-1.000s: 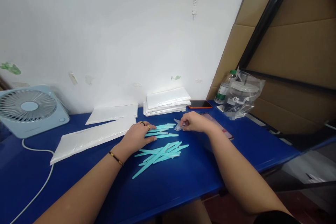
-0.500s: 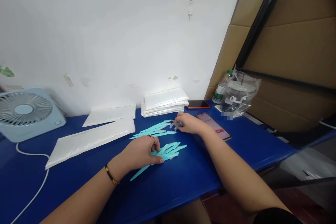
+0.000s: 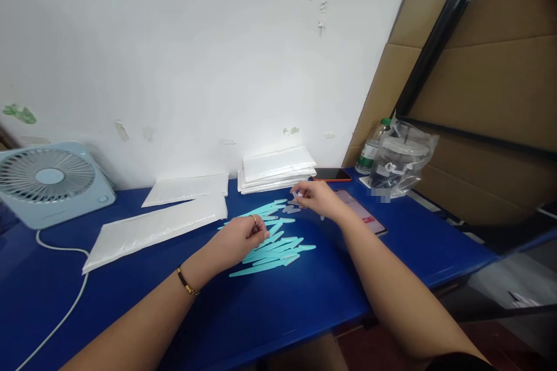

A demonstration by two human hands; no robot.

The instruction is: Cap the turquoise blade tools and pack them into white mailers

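Slim turquoise eyebrow razors (image 3: 265, 264) lie in a loose near group, with more razors (image 3: 272, 207) fanned out behind them. My left hand (image 3: 241, 237) is closed over the near group, thumb and fingertips pinched on one razor (image 3: 275, 228) whose end shows beyond them. Farther right, my right hand (image 3: 317, 197) pinches a small translucent cap (image 3: 295, 195). Beneath its fingertips a few similar translucent caps (image 3: 290, 209) rest on the blue table, close to the far razors. The palm side of both hands is hidden.
White padded mailers (image 3: 278, 165) are stacked by the wall, and two more mailers (image 3: 161, 232) lie left. A light-blue fan (image 3: 56, 182) stands far left with its white cable. Phones (image 3: 333, 174), a bottle (image 3: 369, 151) and a bagged cup (image 3: 400, 156) sit right.
My left hand has moved from the near razors up toward the far ones. My right hand has lifted slightly, and translucent caps now show on the table below it.
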